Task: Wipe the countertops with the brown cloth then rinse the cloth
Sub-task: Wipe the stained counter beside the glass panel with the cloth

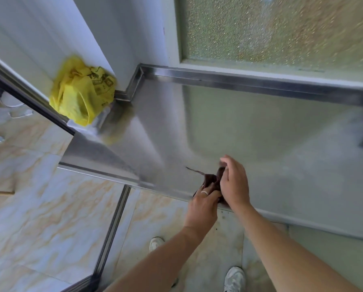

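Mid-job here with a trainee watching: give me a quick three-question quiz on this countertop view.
1. True or false: both hands hold the brown cloth.
2. Which hand wears a ring? A) left hand B) right hand
3. What sits at the countertop's far left corner?

Key: 1 true, the bunched cloth sits in the grip of both hands, at the front edge. 2 A. 3 a yellow plastic bag.

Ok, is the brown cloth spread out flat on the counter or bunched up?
Bunched up. The brown cloth is a crumpled wad gripped between the left hand and right hand at the counter's front edge, one thin strand trailing.
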